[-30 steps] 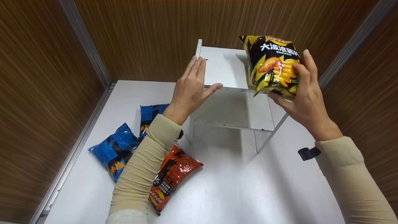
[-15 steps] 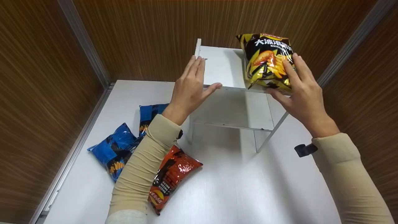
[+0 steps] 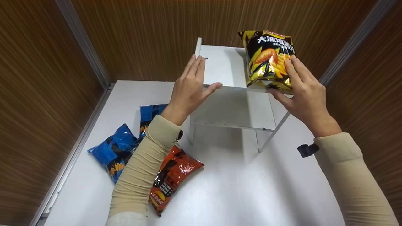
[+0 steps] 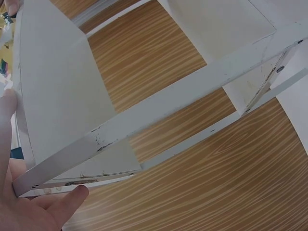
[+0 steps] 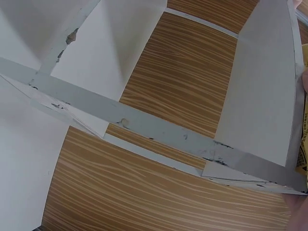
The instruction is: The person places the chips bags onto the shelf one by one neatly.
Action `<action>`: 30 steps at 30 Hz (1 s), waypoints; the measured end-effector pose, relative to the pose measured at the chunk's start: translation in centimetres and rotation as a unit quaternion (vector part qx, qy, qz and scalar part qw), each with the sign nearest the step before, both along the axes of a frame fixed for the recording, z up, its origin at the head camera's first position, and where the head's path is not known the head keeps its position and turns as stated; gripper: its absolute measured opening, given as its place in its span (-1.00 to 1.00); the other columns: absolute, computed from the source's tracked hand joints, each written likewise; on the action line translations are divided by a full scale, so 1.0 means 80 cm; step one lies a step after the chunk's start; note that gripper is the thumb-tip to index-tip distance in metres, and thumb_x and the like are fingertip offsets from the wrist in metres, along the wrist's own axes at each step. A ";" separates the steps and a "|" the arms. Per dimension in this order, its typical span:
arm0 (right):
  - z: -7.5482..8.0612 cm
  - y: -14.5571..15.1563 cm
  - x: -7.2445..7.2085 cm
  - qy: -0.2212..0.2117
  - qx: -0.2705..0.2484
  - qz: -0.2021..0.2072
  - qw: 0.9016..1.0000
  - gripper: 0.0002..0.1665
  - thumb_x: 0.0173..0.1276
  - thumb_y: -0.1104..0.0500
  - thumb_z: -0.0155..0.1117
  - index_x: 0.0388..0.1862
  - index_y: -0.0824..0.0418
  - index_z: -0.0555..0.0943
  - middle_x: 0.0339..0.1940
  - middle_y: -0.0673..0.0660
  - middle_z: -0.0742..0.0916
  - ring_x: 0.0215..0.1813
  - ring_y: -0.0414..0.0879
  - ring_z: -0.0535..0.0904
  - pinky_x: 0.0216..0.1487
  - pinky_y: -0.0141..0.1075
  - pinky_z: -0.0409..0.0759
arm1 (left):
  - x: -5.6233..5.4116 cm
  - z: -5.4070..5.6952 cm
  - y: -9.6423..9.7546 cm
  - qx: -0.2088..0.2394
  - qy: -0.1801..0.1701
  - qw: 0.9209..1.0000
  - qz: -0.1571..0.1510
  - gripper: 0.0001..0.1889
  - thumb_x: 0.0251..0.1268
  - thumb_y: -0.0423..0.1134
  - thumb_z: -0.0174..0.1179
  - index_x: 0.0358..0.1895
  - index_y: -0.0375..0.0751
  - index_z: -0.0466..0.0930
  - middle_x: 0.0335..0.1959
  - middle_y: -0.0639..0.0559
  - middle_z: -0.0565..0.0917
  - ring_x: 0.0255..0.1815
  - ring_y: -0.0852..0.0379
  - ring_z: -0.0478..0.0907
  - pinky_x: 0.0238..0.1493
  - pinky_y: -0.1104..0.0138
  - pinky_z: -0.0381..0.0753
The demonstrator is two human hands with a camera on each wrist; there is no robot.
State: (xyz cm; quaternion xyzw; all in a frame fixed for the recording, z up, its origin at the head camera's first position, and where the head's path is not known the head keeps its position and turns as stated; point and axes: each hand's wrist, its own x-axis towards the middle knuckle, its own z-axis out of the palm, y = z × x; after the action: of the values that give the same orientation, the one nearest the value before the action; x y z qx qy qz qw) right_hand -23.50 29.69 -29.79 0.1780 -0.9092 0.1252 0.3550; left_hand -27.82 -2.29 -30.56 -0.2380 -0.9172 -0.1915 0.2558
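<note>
A yellow-and-black chip bag stands upright at the right end of the top board of a small white shelf. My right hand presses against the bag's right front side with nearly straight fingers. Its thumb lies low, by the board's front edge. At the shelf's upper left corner, my left hand rests with straight fingers along the side and the thumb stretched out over the front edge. The left wrist view shows a left finger against the outside of that corner. In the right wrist view only a strip of the bag appears.
Blue chip bags and a red chip bag lie on the white surface at left, partly hidden by the left sleeve. The shelf has a lower board. Wood-grain walls enclose the back and both sides.
The chip bag has moved slightly left and back onto the top board. My right hand moved left with it, and its fingers straightened against the bag. My left hand has stayed at the shelf corner.
</note>
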 end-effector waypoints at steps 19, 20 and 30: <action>-0.007 -0.018 -0.005 0.014 0.025 0.002 1.000 -0.01 0.20 -0.13 0.43 0.55 0.11 0.26 0.55 0.17 0.37 0.53 0.14 0.31 0.41 0.15 0.40 | 0.017 -0.017 -0.036 0.078 0.012 0.996 -0.050 -0.14 0.46 0.18 0.03 0.55 -0.38 0.02 0.59 -0.23 0.12 0.63 -0.02 0.03 0.58 0.22 0.10; -0.007 -0.019 -0.005 0.014 0.024 0.002 1.000 -0.01 0.20 -0.13 0.43 0.54 0.11 0.27 0.55 0.17 0.37 0.53 0.14 0.31 0.41 0.15 0.40 | 0.019 -0.019 -0.038 0.082 0.015 0.995 -0.053 -0.15 0.46 0.16 0.04 0.55 -0.38 0.02 0.59 -0.23 0.12 0.63 -0.02 0.05 0.58 0.22 0.12; -0.008 -0.023 -0.007 0.021 0.016 0.001 1.000 -0.01 0.20 -0.15 0.41 0.54 0.12 0.27 0.55 0.17 0.37 0.53 0.14 0.31 0.44 0.12 0.38 | 0.041 -0.044 -0.065 0.096 0.040 0.991 -0.079 -0.18 0.47 0.08 0.07 0.56 -0.35 -0.02 0.61 -0.18 0.08 0.62 0.01 0.09 0.56 0.23 0.15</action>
State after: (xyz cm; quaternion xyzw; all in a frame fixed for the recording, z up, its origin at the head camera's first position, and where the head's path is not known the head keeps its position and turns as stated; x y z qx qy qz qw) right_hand -24.09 27.81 -30.40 0.1876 -0.9034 0.1071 0.3705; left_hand -24.50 -7.51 -34.10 -0.2915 -0.8620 -0.2887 0.2977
